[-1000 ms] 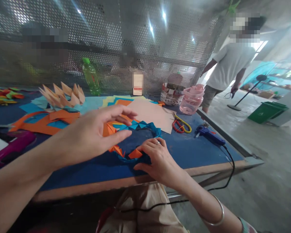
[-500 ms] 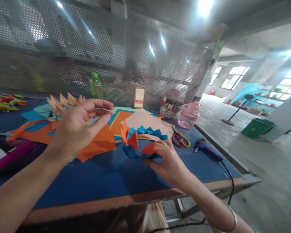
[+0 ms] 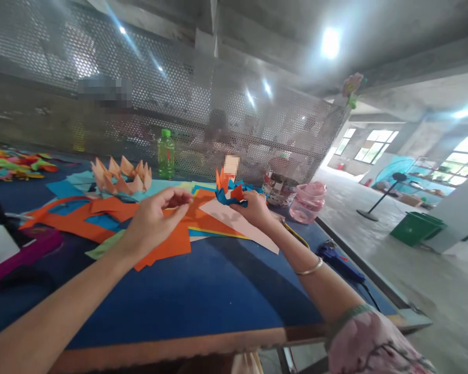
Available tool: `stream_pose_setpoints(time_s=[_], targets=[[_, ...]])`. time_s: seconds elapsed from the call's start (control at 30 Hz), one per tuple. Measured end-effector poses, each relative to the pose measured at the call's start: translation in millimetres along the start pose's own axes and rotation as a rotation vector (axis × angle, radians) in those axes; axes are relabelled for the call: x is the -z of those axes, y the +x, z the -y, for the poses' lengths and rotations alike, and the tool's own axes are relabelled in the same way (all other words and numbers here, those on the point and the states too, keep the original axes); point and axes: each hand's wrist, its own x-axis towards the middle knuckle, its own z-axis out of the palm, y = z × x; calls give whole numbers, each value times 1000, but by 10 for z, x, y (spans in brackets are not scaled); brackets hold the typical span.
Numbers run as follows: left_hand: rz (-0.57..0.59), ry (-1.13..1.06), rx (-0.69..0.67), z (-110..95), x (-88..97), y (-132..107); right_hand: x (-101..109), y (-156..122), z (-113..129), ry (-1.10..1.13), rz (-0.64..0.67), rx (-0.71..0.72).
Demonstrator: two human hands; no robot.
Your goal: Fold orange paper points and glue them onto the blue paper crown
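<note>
My right hand (image 3: 253, 208) grips the near right side of a folded paper crown (image 3: 226, 198), blue with orange points. The crown is over the far part of the stacked paper sheets (image 3: 214, 221); whether it touches them I cannot tell. My left hand (image 3: 158, 215) is open, fingers curved and thumb apart, with nothing between them. It hovers above orange paper (image 3: 171, 246) on the left. Behind it stands a peach paper crown (image 3: 120, 176) with pointed tips, on light blue sheets.
A green bottle (image 3: 166, 156), a patterned round container (image 3: 278, 188) and a pink jar (image 3: 307, 202) stand along the back. A blue glue gun (image 3: 341, 262) lies near the right edge, a purple-handled tool (image 3: 27, 257) at left. Scissors (image 3: 296, 234) are partly covered by my right arm.
My right hand has carried the blue and orange crown away from me, from the near table area to above the sheets. The left hand keeps its open, curved shape. The view has shifted slightly.
</note>
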Motion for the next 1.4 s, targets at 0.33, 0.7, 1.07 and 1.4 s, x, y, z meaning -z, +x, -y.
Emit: stream_pose_setpoints(time_s=[0.33, 0.7, 1.07, 1.4], targets=[[288, 498, 19, 673, 32, 71, -375, -5, -90, -132, 117, 18], [447, 485, 203, 770, 106, 139, -176, -630, 36, -19, 69, 186], [426, 65, 364, 708, -31, 153, -308, -820, -29, 442, 17, 207], [548, -614, 568, 153, -623, 67, -400, -820, -85, 898, 180, -110]])
